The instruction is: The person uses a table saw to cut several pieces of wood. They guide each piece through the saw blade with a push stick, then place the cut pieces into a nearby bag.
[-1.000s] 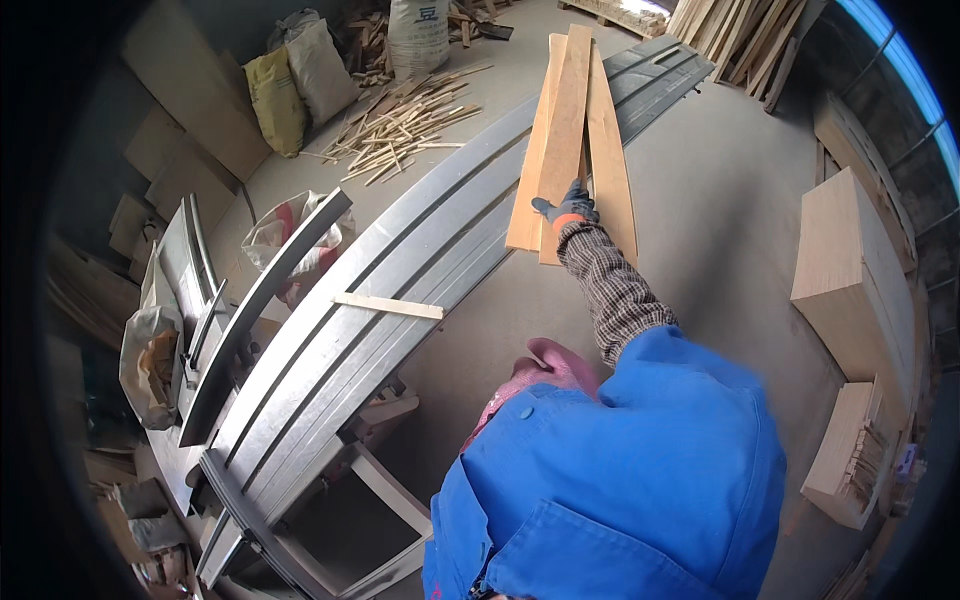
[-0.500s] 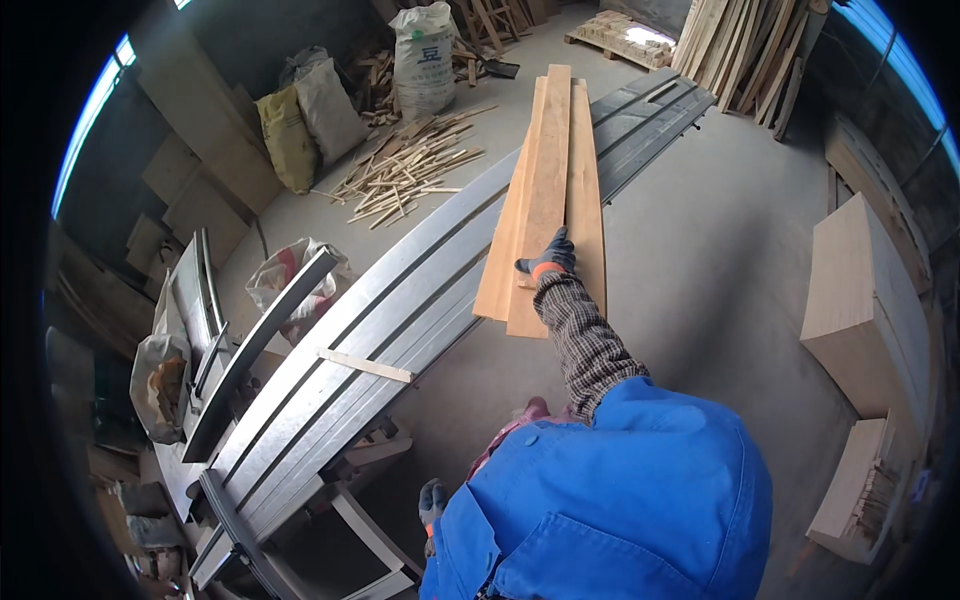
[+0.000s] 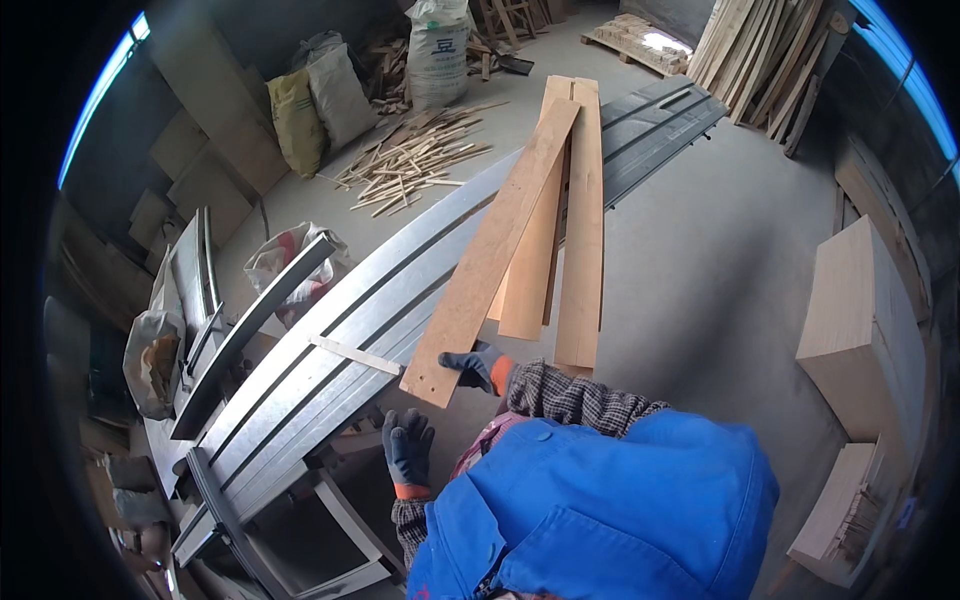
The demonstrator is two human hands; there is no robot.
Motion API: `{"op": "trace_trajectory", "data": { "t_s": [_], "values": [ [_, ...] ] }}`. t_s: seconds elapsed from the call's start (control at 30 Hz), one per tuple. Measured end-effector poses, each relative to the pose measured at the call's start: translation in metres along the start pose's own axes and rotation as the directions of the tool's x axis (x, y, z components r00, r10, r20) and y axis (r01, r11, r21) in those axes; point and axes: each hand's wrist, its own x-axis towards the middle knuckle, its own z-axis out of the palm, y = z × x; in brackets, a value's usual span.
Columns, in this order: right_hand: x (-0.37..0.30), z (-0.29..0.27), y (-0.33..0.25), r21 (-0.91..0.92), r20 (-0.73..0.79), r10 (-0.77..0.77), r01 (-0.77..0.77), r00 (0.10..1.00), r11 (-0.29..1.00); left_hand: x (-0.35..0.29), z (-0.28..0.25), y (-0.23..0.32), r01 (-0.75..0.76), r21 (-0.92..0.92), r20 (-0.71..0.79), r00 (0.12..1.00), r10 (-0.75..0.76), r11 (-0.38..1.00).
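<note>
My right hand [image 3: 474,367], in a dark glove with an orange cuff, grips the near end of a long wooden board [image 3: 500,240]. That board slants from upper right to lower left across other boards. Beneath and beside it, several more wooden boards [image 3: 580,260] rest across a long metal table with grooves [image 3: 380,300]. My left hand [image 3: 407,448], gloved the same way, is held up with fingers apart, touching nothing, just below the near end of the gripped board. A thin wooden strip [image 3: 355,355] lies across the table close to that end.
Loose wooden sticks [image 3: 415,165] are heaped on the floor beyond the table, near a white sack [image 3: 437,55] and a yellow sack [image 3: 297,122]. Planks [image 3: 760,60] lean at the far right. A stack of pale panels [image 3: 860,310] stands on the right. A dark rail [image 3: 260,330] crosses at left.
My right hand has drawn nearer and to the left, swinging the top board's near end left over the table. My left hand has risen further into view, its fingers now spread.
</note>
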Motion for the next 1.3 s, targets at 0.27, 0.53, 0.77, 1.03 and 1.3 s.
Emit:
{"op": "trace_trajectory", "data": {
  "t_s": [0.27, 0.53, 0.77, 1.03, 1.3],
  "values": [
    [-0.042, -0.002, 0.076, 0.228, 0.308, 0.268, -0.344, 0.913, 0.911, -0.112, -0.088, 0.04, 0.036, 0.253, -0.681, 0.717, 0.152, 0.967],
    [-0.015, 0.025, 0.188, 0.318, 0.19, 0.263, -0.313, 0.946, 0.895, -0.302, -0.332, -0.008, -0.264, 0.263, -0.798, 0.481, 0.363, 0.928],
    [-0.002, 0.228, 0.279, -0.297, 0.316, 0.641, -0.569, 0.7, 0.767, -0.456, -0.359, -0.001, -0.409, 0.215, -0.92, 0.219, 0.325, 0.887],
    [-0.018, 0.336, 0.403, -0.559, 0.276, 0.803, -0.591, 0.529, 0.581, -0.531, -0.335, -0.069, -0.36, 0.211, -0.969, -0.202, 0.145, 0.909],
    [0.003, 0.399, 0.515, -0.81, 0.111, 0.88, -0.471, 0.462, 0.35, -0.519, -0.313, -0.089, -0.468, 0.148, -0.921, -0.385, -0.051, 0.871]
  ]
}}
